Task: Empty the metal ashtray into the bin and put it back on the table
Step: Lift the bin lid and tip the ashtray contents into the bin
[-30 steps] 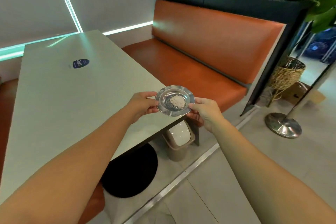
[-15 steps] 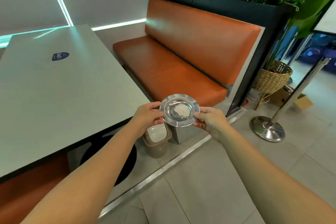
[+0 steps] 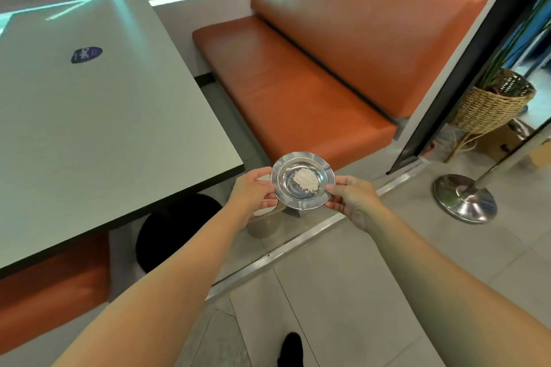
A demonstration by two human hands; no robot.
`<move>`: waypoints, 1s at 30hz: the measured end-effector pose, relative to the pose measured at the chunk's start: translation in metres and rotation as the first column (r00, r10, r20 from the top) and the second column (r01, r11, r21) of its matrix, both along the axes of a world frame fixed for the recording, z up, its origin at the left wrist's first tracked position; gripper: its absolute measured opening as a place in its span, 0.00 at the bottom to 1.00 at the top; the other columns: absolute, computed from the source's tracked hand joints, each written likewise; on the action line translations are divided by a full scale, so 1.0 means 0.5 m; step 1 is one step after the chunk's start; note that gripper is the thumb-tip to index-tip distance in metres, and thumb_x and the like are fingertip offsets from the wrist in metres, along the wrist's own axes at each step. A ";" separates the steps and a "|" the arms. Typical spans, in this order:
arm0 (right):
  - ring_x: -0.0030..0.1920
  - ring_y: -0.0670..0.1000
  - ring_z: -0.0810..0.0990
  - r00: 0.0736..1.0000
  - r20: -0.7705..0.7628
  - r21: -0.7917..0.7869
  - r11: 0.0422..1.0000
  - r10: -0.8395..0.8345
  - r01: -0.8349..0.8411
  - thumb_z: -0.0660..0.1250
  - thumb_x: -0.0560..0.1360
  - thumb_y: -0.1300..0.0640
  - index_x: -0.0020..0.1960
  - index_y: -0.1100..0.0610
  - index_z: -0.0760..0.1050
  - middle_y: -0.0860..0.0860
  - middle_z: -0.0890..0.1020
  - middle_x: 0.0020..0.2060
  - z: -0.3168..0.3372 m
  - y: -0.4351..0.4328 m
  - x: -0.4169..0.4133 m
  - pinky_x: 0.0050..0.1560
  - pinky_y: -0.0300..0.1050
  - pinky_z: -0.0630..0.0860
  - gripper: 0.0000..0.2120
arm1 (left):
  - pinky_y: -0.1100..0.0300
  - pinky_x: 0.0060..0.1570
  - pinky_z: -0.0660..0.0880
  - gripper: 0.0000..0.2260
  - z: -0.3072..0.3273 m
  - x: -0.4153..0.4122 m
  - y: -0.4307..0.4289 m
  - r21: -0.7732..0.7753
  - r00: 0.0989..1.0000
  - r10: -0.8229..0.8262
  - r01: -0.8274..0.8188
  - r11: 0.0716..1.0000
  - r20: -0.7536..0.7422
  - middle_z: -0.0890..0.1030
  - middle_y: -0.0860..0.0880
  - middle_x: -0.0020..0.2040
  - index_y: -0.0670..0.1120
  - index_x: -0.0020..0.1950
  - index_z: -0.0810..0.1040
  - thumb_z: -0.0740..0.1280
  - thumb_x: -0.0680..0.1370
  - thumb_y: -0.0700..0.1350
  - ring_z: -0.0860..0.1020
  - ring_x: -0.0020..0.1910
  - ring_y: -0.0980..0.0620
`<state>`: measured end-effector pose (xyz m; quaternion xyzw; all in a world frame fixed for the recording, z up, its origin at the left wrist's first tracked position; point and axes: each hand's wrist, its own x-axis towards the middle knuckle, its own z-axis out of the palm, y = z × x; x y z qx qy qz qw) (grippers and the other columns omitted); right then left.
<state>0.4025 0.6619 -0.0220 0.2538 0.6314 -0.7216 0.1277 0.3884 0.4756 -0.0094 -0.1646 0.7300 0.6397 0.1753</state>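
Now your left hand (image 3: 253, 188) and right hand (image 3: 351, 199) pinch the ashtray (image 3: 302, 180) level, ash (image 3: 305, 179) inside, above the bin (image 3: 264, 223) beside the table (image 3: 104, 128).

The bin (image 3: 262, 225) is mostly hidden behind the left hand (image 3: 250, 191) and ashtray (image 3: 302, 180). The counter (image 3: 104, 128) runs off the left edge; its sticker (image 3: 86, 54) print is unreadable.

— Where are the arms?
— Both bare, stretched forward and drawn together in front.
— And the hands?
— The left hand (image 3: 252, 192) pinches the ashtray (image 3: 302, 179) at its left rim; the right hand (image 3: 353, 198) pinches the right rim, thumb on top, holding it level.
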 end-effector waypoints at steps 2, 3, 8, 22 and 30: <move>0.29 0.48 0.75 1.000 0.016 0.010 1.000 0.010 -0.010 0.63 0.73 0.68 0.46 0.61 0.74 0.53 0.77 0.31 -0.022 0.001 -0.036 0.23 0.34 0.76 0.05 | 0.60 0.39 0.78 0.20 -0.022 -0.034 0.002 -0.010 1.000 0.021 -0.021 1.000 0.015 0.78 0.43 0.45 0.45 0.66 0.70 0.63 0.75 0.36 0.76 0.36 0.52; 0.29 0.48 0.75 0.999 0.028 0.018 1.000 0.015 -0.016 0.63 0.73 0.68 0.48 0.61 0.74 0.54 0.78 0.31 -0.036 0.003 -0.054 0.23 0.34 0.76 0.05 | 0.59 0.40 0.78 0.19 -0.035 -0.049 0.004 -0.017 0.999 0.026 -0.026 1.000 0.023 0.77 0.42 0.47 0.44 0.66 0.71 0.63 0.75 0.36 0.76 0.36 0.52; 0.30 0.49 0.76 0.995 0.096 0.040 0.999 -0.005 0.001 0.63 0.74 0.67 0.42 0.58 0.74 0.54 0.78 0.32 -0.112 0.007 -0.131 0.25 0.37 0.75 0.06 | 0.58 0.42 0.77 0.18 -0.113 -0.118 0.009 -0.052 0.995 0.056 -0.051 0.997 0.089 0.76 0.39 0.54 0.41 0.68 0.68 0.59 0.78 0.36 0.75 0.42 0.49; 0.33 0.51 0.74 0.973 0.160 0.095 0.979 0.165 -0.182 0.61 0.74 0.69 0.40 0.58 0.72 0.56 0.76 0.36 -0.378 -0.008 -0.384 0.35 0.43 0.76 0.08 | 0.51 0.49 0.77 0.16 -0.353 -0.326 -0.030 -0.333 0.978 0.209 -0.194 0.923 0.012 0.76 0.41 0.48 0.38 0.65 0.73 0.59 0.77 0.36 0.75 0.42 0.44; 0.33 0.50 0.75 0.938 0.197 0.103 0.946 0.284 -0.308 0.62 0.73 0.69 0.45 0.59 0.73 0.57 0.77 0.37 -0.554 -0.064 -0.455 0.32 0.42 0.74 0.06 | 0.67 0.54 0.66 0.18 -0.504 -0.375 -0.080 -0.609 0.988 0.156 -0.120 0.784 0.006 0.78 0.40 0.59 0.42 0.64 0.75 0.62 0.74 0.35 0.75 0.59 0.46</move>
